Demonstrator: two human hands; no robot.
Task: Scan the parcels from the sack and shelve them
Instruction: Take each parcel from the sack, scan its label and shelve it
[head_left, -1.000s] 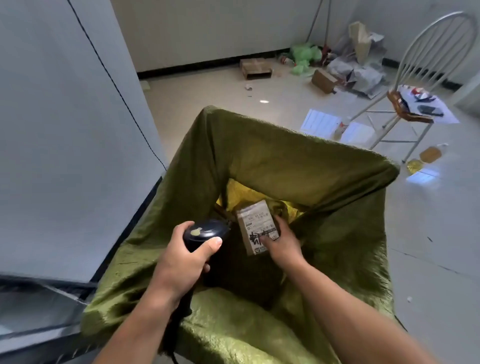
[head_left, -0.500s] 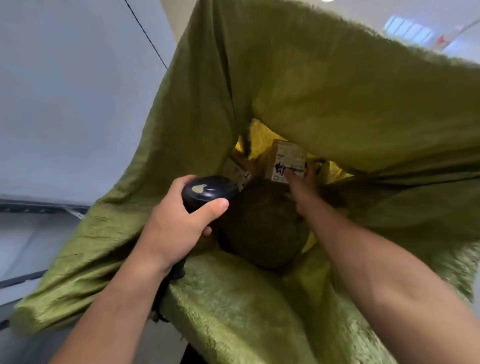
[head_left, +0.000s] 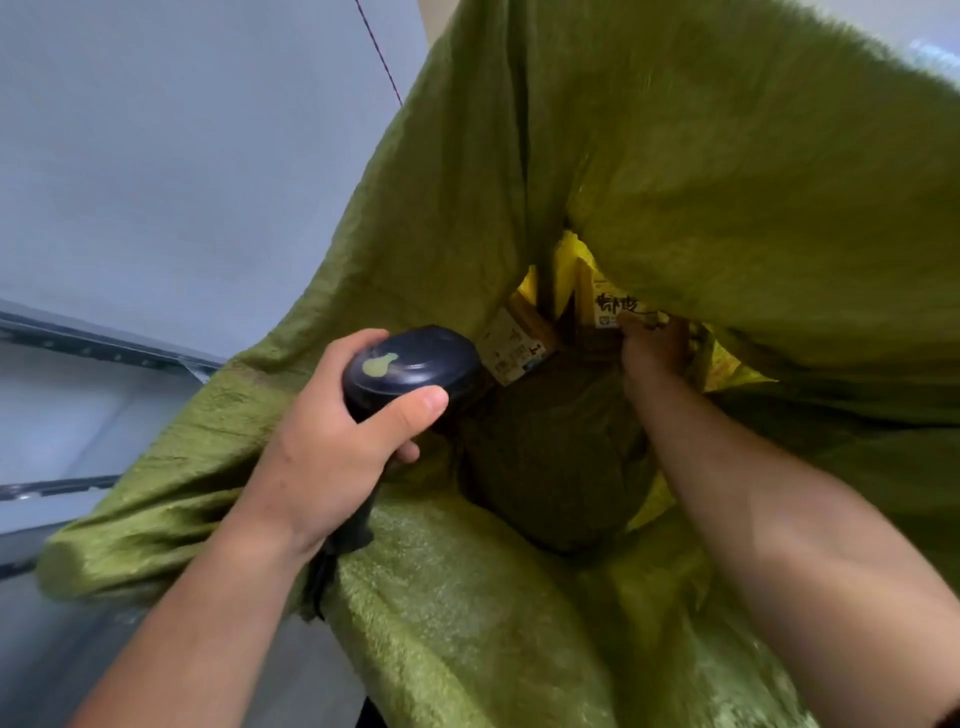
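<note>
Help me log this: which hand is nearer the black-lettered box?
Right. The right hand holds the box inside the sack; the left hand grips the scanner, left of it.

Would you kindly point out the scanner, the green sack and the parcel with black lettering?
scanner (head_left: 410, 366), head view, its dark top.
green sack (head_left: 727, 156), head view, its far wall.
parcel with black lettering (head_left: 613, 307), head view, its label.
</note>
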